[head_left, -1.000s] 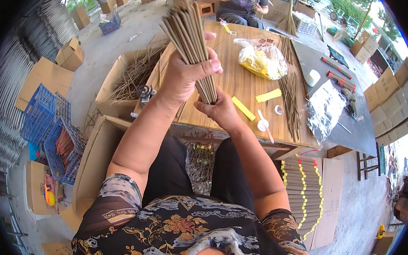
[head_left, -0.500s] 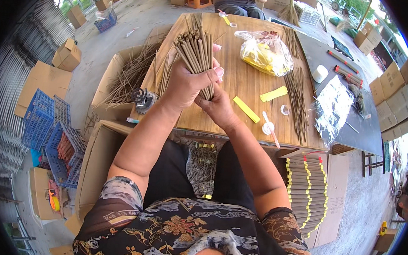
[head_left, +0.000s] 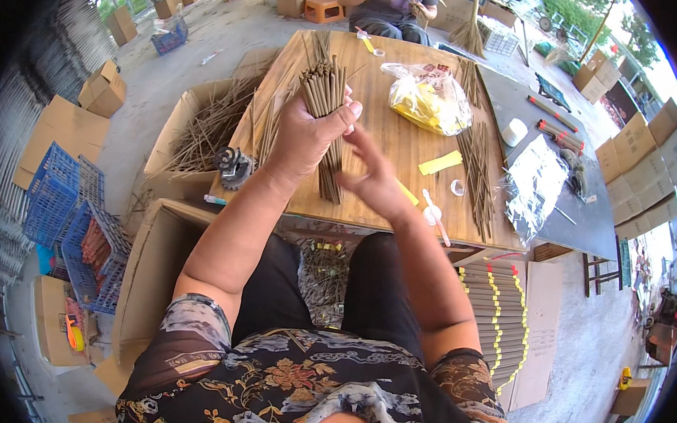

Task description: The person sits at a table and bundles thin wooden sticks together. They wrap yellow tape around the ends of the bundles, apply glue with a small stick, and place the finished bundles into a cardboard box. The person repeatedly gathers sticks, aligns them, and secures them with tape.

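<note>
A thick bundle of brown incense sticks [head_left: 328, 160] stands nearly upright over the wooden table [head_left: 392, 160]. My left hand [head_left: 312, 132] is wrapped round its upper half, thumb across the front. Its lower ends reach down toward the table's near edge. My right hand [head_left: 375, 179], slightly blurred, is just right of the bundle with fingers apart and nothing in it. Beside that hand lie yellow paper strips [head_left: 440, 163], one partly hidden by it. Near them are a tape roll [head_left: 457, 188] and a pale pink stick [head_left: 440, 225] across a small white disc.
Loose sticks [head_left: 478, 177] line the table's right side, near a plastic bag of yellow strips [head_left: 430, 101]. A carton of sticks [head_left: 204, 130] and a dark metal device [head_left: 234, 166] are at left. Banded bundles [head_left: 495, 314] lie lower right. Another person [head_left: 389, 9] sits across.
My right hand has let go of the bundle's lower part and moved right, its fingers opening. My left hand still grips the bundle, now more upright.
</note>
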Demonstrator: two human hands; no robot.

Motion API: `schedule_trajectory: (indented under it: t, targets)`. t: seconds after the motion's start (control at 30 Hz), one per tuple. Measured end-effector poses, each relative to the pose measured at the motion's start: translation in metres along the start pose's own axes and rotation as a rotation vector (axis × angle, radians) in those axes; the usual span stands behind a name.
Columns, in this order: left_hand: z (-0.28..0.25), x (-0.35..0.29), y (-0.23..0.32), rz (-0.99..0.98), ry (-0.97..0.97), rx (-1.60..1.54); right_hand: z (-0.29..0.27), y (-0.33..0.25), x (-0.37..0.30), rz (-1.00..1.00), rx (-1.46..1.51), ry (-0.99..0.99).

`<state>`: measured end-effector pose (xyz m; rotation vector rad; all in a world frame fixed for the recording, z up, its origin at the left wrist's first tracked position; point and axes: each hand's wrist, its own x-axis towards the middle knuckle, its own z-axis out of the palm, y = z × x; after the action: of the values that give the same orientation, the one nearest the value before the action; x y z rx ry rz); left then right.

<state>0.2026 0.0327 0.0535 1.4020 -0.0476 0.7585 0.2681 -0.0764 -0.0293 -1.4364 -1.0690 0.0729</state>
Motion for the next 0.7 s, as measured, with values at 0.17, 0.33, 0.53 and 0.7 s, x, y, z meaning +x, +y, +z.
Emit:
schedule_trajectory:
  t: [0.17, 0.33, 0.53, 0.7]
  targets:
    - [0.0, -0.001, 0.001, -0.019, -0.033, 0.049, -0.058, -0.102, 0.051, -0.227, -0.163, -0.023]
    - [0.003, 0.0, 0.003, -0.009, -0.09, 0.048, -0.07, -0.158, 0.094, -0.726, -0.82, -0.26]
    - [0.002, 0.003, 0.007, 0.001, -0.119, 0.077, -0.065, -0.186, 0.114, -0.742, -1.156, -0.533]
    - [0.0, 0.003, 0.006, 0.01, -0.109, 0.104, -0.058, -0.187, 0.12, -0.731, -1.192, -0.658]
